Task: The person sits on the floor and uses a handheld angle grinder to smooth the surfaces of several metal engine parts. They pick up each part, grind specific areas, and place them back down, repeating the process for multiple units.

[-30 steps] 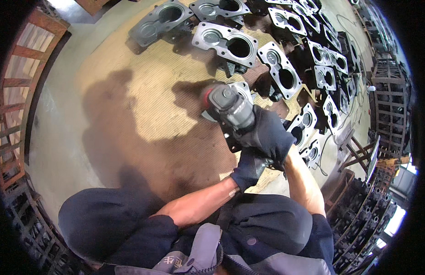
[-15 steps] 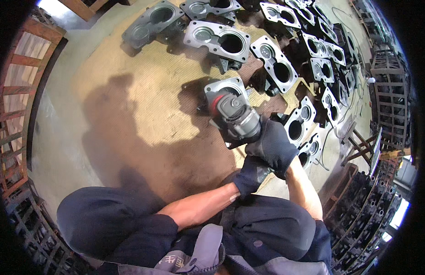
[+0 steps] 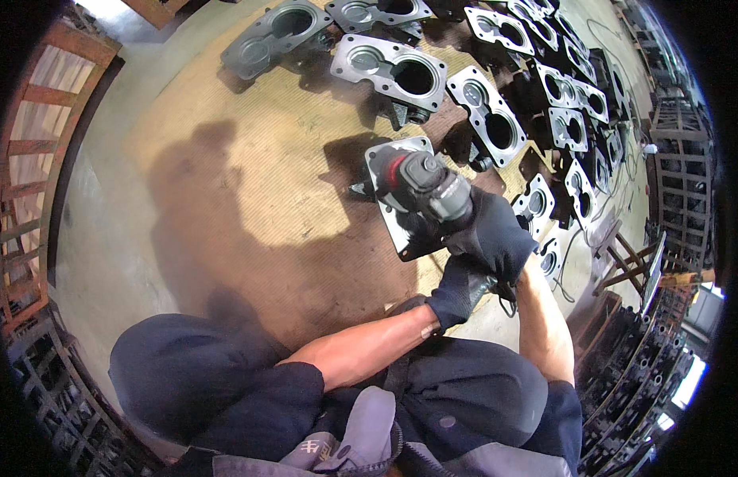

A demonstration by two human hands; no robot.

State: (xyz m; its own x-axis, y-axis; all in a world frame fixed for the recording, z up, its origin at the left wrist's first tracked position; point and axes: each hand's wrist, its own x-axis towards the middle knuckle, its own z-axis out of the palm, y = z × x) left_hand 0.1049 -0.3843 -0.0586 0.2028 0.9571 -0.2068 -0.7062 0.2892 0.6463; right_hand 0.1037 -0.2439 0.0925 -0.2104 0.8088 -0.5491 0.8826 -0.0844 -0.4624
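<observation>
Both my hands wear dark gloves and hold a grey and black angle grinder (image 3: 444, 191). My right hand (image 3: 503, 234) is closed around its body. Below it, my left hand (image 3: 463, 290) is closed at the rear end, its fingers partly hidden. The grinder's head, with a red ring, lies over the flat flange of a metal casting (image 3: 399, 230) on the floor mat. The head hides the middle of that flange, and the disc itself is blurred. Another casting (image 3: 389, 70) with a large round bore stands just beyond.
Several similar castings (image 3: 487, 118) stand across the far and right side. A brown mat (image 3: 281, 199) bears my shadow. Wooden crates (image 3: 39, 151) line the left, and a folding stand (image 3: 627, 266) and racks of dark parts (image 3: 635, 374) are on the right. Cables (image 3: 584, 262) run along the floor.
The grinder has shifted slightly right across the casting, so more of the flange's near left part shows. The whole view has moved a little; both hands keep their hold.
</observation>
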